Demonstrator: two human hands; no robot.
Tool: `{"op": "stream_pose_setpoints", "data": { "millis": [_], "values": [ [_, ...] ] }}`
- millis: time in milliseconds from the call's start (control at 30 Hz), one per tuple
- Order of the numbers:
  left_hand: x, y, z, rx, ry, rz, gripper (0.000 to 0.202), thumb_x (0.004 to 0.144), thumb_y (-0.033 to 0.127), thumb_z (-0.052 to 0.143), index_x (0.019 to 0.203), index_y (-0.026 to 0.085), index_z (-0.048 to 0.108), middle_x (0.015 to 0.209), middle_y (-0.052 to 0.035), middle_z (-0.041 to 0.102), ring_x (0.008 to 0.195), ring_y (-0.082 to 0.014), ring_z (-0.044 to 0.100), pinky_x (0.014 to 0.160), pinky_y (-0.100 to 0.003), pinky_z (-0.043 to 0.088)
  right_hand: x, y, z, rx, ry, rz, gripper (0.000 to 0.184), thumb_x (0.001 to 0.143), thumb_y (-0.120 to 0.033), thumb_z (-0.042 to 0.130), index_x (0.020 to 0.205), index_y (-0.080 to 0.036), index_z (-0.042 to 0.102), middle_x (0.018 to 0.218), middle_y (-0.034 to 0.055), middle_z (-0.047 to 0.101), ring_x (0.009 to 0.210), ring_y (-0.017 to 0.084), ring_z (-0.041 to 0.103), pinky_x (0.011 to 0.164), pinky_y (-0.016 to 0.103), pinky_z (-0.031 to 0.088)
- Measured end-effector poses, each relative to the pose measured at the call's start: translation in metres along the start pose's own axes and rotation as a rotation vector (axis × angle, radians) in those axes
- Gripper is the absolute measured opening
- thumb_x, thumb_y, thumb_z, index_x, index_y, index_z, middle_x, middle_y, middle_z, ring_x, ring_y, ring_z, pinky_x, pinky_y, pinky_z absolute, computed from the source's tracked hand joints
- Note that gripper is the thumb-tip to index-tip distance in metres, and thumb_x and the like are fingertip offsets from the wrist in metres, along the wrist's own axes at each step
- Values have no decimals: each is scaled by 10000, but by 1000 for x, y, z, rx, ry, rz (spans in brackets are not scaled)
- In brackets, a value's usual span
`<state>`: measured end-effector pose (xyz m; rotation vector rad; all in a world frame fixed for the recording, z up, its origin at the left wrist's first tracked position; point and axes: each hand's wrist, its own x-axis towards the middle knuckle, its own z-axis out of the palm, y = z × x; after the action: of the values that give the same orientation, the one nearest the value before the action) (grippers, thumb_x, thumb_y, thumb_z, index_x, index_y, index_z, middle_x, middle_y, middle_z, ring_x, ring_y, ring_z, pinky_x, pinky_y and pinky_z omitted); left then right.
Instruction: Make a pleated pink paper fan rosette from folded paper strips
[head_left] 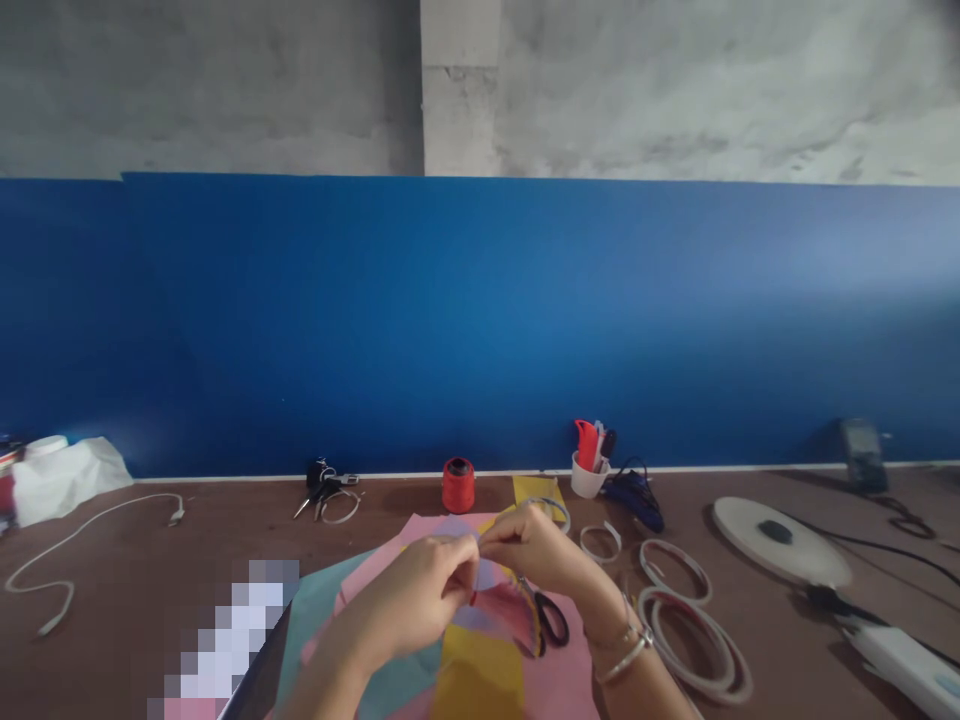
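Note:
My left hand (427, 595) and my right hand (534, 545) meet over the pile of coloured paper, fingertips almost touching. Closed fingers of my left hand are at the narrow end of a folded pink paper (514, 612), which fans out to the right with a yellowish, dark-edged rim. A bit of red thread (473, 598) shows at that narrow end. My right hand pinches above it, seemingly on the thin thread; its fingertips partly hide what is there. Black-handled scissors (553, 620) lie just right of the folded paper, partly covered by it. Beneath are pink, teal and yellow sheets (480, 680).
A red thread spool (458, 488) stands by the blue partition (465, 320). Right of it are a white cup of tools (589, 478), a blue cable bundle (636, 500), coiled white strips (697, 645) and a white disc (780, 545). Keys (324, 485) and a white cable (90, 530) lie left.

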<state>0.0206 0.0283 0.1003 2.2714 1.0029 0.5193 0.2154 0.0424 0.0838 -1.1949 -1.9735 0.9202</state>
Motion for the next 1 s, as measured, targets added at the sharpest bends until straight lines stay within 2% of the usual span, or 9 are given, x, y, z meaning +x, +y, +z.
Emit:
{"op": "stream_pose_setpoints", "data": {
  "millis": [133, 267, 333, 467, 567, 633, 733, 900, 1000],
  "values": [
    [-3, 5, -4, -86, -6, -13, 120, 710, 93, 484, 709, 212, 506, 676, 58, 546, 633, -109, 504, 594, -209, 343, -1, 5, -4, 112, -65, 28, 256, 729, -235, 573, 496, -136, 614, 480, -61, 297, 497, 67, 221, 442, 220, 184],
    [-7, 9, -7, -353, -88, -18, 68, 724, 139, 527, 728, 207, 527, 728, 30, 596, 698, -124, 579, 638, -221, 420, -3, 7, -5, 328, -119, 90, 201, 641, -311, 690, 553, -131, 693, 454, -51, 442, 470, 69, 327, 470, 219, 291],
    [-7, 9, -8, -506, -45, -1, 66, 730, 177, 574, 719, 202, 514, 750, 13, 609, 713, -132, 597, 648, -232, 444, -4, 7, -2, 436, -115, 113, 239, 592, -356, 732, 536, -127, 693, 440, -41, 465, 461, 75, 356, 471, 222, 309],
    [4, 1, -7, -724, 310, 1, 207, 721, 254, 641, 706, 207, 439, 697, 15, 609, 649, -123, 574, 625, -237, 441, 0, 9, 8, 523, 14, 68, 317, 575, -451, 743, 555, -137, 703, 501, -1, 554, 518, 106, 437, 505, 228, 357],
    [16, -12, 2, -741, 605, -73, 212, 717, 273, 628, 740, 212, 425, 679, 29, 600, 613, -120, 568, 605, -235, 437, 6, 13, 13, 452, 75, 75, 314, 632, -449, 713, 650, -137, 743, 530, 1, 574, 530, 101, 425, 520, 229, 348],
    [23, -23, 11, -673, 706, -109, 212, 722, 282, 622, 735, 214, 421, 682, 22, 619, 622, -132, 581, 612, -242, 446, 9, 12, 15, 338, 85, 91, 279, 686, -404, 677, 662, -133, 740, 476, -33, 491, 494, 80, 340, 484, 223, 284],
    [30, -35, 23, -414, 807, -167, 122, 755, 284, 594, 770, 206, 500, 687, 7, 631, 647, -157, 600, 630, -259, 459, 9, 4, 18, 68, 110, 67, 318, 772, -300, 574, 511, -141, 660, 429, -67, 316, 479, 71, 214, 460, 234, 182],
    [30, -42, 34, -90, 725, -120, 76, 809, 221, 504, 867, 216, 552, 799, -27, 668, 764, -194, 636, 705, -287, 474, 5, -10, 22, -439, 227, -13, 316, 738, -117, 524, 432, -160, 590, 424, -57, 355, 481, 79, 217, 486, 251, 157],
    [30, -42, 39, 55, 654, -41, 161, 853, 205, 437, 927, 210, 579, 826, -50, 653, 803, -208, 618, 729, -306, 468, 6, -9, 22, -474, 253, 15, 307, 772, -163, 514, 483, -177, 617, 438, -43, 431, 471, 87, 267, 483, 242, 178]
  ]
}}
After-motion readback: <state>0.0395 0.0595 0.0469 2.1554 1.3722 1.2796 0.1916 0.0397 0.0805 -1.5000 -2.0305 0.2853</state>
